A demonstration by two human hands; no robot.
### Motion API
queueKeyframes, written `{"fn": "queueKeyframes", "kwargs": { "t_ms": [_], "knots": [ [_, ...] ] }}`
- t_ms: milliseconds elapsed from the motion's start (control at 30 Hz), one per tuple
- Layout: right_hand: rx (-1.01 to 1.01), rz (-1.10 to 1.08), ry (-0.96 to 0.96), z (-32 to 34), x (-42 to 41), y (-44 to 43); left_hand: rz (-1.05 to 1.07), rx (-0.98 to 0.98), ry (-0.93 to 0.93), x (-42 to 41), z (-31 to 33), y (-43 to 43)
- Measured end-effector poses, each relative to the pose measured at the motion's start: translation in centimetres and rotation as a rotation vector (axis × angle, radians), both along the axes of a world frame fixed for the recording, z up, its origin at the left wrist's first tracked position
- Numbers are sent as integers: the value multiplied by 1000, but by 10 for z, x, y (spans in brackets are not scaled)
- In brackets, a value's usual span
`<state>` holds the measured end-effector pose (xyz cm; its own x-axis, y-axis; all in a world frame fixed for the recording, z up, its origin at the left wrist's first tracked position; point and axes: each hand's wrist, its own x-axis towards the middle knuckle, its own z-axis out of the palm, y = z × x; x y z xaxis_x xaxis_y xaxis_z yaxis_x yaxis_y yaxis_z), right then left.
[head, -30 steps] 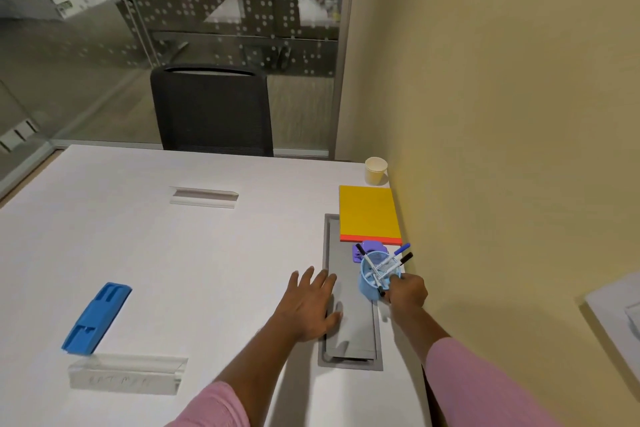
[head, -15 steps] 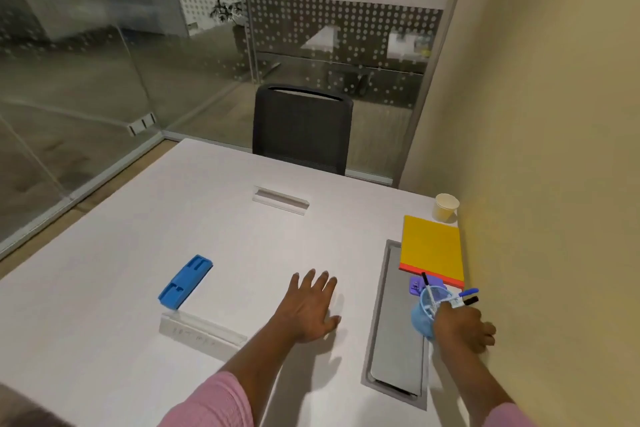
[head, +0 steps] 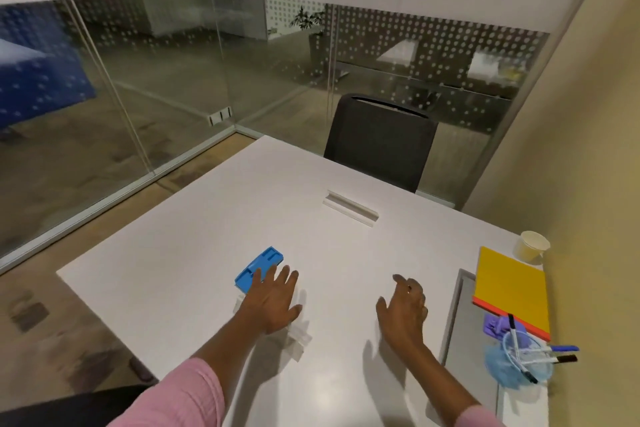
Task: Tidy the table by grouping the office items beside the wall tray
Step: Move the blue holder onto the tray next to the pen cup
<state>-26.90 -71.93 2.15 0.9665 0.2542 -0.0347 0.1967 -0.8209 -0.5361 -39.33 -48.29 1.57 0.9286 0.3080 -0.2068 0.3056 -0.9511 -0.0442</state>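
A blue plastic eraser [head: 258, 267] lies on the white table [head: 180, 270]. My left hand [head: 273, 302] is spread flat over a clear acrylic holder [head: 298, 334], fingertips touching the eraser's near end. My right hand [head: 403, 305] hovers open over bare table, holding nothing. By the yellow wall stand a blue pen cup [head: 516, 364] with several markers, a purple item [head: 495, 324], a yellow notebook [head: 510, 289] and a paper cup [head: 531, 248], beside the grey recessed tray [head: 465, 333].
A second clear holder [head: 349, 207] lies toward the far side of the table. A black chair [head: 379, 140] stands behind the far edge. Glass partitions run along the left and back. The table's left edge drops to the floor.
My right hand let go of the pen cup and moved left over the table. My left hand shifted left onto the clear holder by the blue eraser. The view swung left.
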Motion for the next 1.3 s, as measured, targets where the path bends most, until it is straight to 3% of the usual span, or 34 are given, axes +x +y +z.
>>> {"fn": "queueKeyframes", "kwargs": {
  "t_ms": [200, 733, 1100, 1300],
  "knots": [
    [-160, 335, 0, -29, 1, 100, 107, 50, 6, -8, -27, 71],
    [-550, 789, -142, -102, 15, 275, 154, -49, 21, 25, -103, 163],
    [-647, 917, -300, -119, 17, 315, 171, -26, -34, 21, -132, 164],
    [-543, 786, -267, -113, 23, 289, 158, -12, -60, 20, -121, 157]
  ]
}}
